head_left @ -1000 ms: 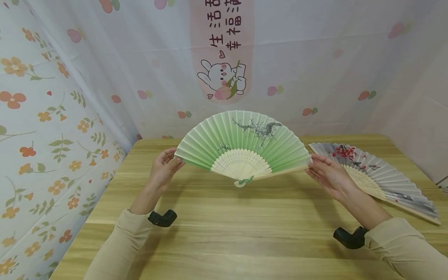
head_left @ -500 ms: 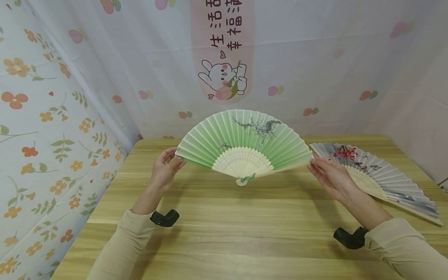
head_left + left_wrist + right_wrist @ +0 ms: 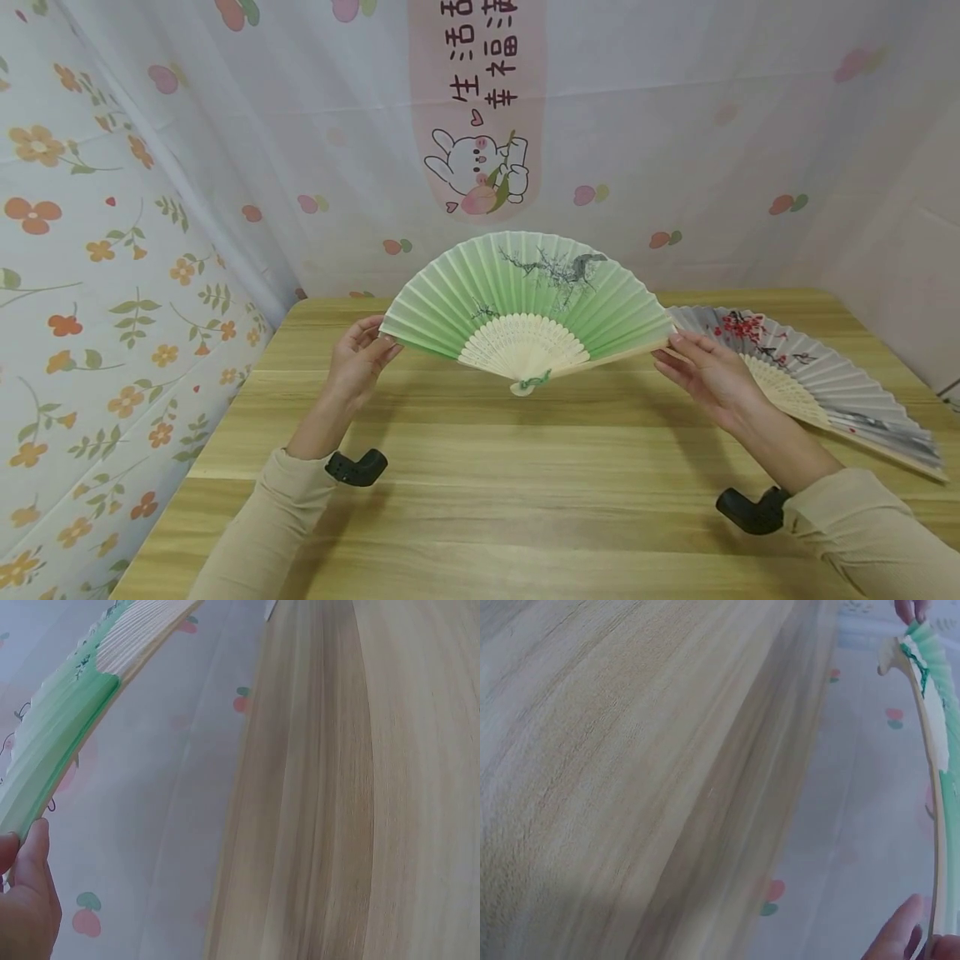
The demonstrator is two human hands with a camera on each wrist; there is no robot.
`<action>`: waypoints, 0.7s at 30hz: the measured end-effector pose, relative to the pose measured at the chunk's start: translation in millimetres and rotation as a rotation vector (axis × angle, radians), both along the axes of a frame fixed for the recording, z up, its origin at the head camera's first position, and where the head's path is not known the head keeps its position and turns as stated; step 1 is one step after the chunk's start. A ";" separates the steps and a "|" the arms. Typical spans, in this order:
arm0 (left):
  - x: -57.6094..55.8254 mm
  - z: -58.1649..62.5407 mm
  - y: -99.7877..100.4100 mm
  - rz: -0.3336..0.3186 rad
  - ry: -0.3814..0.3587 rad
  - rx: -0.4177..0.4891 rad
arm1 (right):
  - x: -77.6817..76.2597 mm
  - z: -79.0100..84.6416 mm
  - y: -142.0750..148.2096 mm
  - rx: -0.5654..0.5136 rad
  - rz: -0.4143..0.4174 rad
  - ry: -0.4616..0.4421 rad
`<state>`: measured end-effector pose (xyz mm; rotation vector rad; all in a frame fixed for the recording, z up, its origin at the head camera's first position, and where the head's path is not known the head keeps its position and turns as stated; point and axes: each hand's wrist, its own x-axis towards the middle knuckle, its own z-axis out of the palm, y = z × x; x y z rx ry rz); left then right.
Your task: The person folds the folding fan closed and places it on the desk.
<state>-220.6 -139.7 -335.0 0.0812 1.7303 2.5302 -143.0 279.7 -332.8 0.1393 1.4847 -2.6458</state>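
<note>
Head view: looking down on a wooden surface (image 3: 480,508), with a green fan (image 3: 517,292) spread wide and held above it towards the far edge, pivot pointing to the near edge. Beyond the right hand (image 3: 712,379), with a spread grey fan (image 3: 843,379) bearing red blossoms laid along the right edge towards the far right corner. With both hands closed to a pinch, left hand (image 3: 356,362) on the green fan's left end and right on its right, plus a green cord (image 3: 536,381) at the pivot.
</note>
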 end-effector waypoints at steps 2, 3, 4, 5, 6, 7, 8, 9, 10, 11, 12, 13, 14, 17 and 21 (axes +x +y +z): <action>0.6 0.0 0.4 -0.015 0.006 0.007 | 0.5 0.7 -1.2 0.072 0.005 0.010; 0.9 0.2 0.6 -0.021 0.007 0.012 | 0.9 1.3 -1.9 0.105 0.006 0.014; 1.3 0.6 0.9 -0.028 0.008 0.017 | 1.3 2.1 -2.9 0.141 0.006 0.021; 1.6 0.9 1.2 -0.031 0.005 0.021 | 1.7 2.9 -4.0 0.175 0.003 0.031; 1.8 1.1 1.3 -0.031 0.002 0.023 | 2.0 3.6 -5.1 0.198 -0.002 0.041; 2.0 1.4 1.7 -0.030 0.000 0.025 | 2.2 4.2 -5.9 0.217 -0.010 0.049; 2.1 1.7 1.9 -0.027 -0.003 0.027 | 2.3 4.7 -6.5 0.224 -0.017 0.052; 1.8 1.6 2.1 -0.024 -0.005 0.028 | 2.4 5.0 -6.8 0.219 -0.025 0.059; 1.8 1.7 2.3 -0.026 -0.006 0.030 | 2.4 5.0 -7.0 0.215 -0.032 0.066; 1.6 1.6 2.3 -0.025 -0.007 0.031 | 2.6 5.1 -7.1 0.205 -0.038 0.070; 1.4 1.6 2.3 -0.022 -0.009 0.035 | 2.6 5.1 -7.2 0.189 -0.042 0.075; 1.2 1.5 2.3 -0.019 -0.012 0.041 | 2.6 5.2 -7.2 0.174 -0.045 0.078; 0.9 1.3 2.2 -0.016 -0.015 0.046 | 2.7 5.2 -7.2 0.159 -0.045 0.081; 0.4 1.6 2.4 -0.006 -0.020 0.057 | 2.3 5.8 -7.3 0.139 -0.045 0.088; 0.2 2.2 2.7 0.000 -0.022 0.065 | 1.5 7.1 -7.0 0.130 -0.050 0.088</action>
